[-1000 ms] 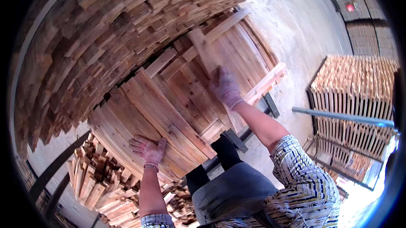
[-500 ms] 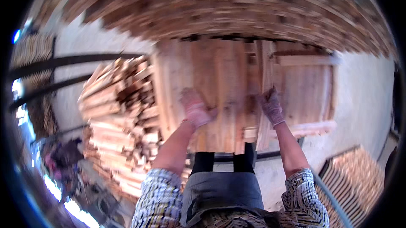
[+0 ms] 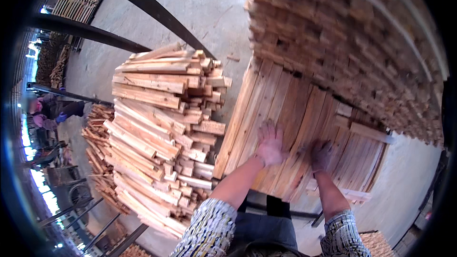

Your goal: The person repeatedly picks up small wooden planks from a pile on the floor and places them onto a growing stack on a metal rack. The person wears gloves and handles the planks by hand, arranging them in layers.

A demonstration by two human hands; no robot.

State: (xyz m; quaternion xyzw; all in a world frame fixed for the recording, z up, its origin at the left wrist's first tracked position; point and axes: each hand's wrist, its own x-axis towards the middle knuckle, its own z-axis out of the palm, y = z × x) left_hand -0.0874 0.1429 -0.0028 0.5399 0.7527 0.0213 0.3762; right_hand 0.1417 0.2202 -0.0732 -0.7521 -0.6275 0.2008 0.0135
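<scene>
Both my hands wear pale work gloves and rest on a flat layer of long wooden slats (image 3: 285,114) laid side by side in front of me. My left hand (image 3: 270,143) lies flat with fingers spread on the slats. My right hand (image 3: 322,155) presses down on the slats a little to the right, fingers apart, slightly blurred. Neither hand grips a slat. My patterned sleeves come up from the lower edge.
A tall stack of wooden slats (image 3: 362,42) rises behind the layer at upper right. A loose heap of slats (image 3: 162,128) stands to the left, on a concrete floor (image 3: 200,4). Dark metal bars (image 3: 143,4) cross the upper left. Another person (image 3: 50,111) crouches at far left.
My view has swung round, so the slat layer now lies to the right and the heap to the left. Both hands stay flat on the slats, close together.
</scene>
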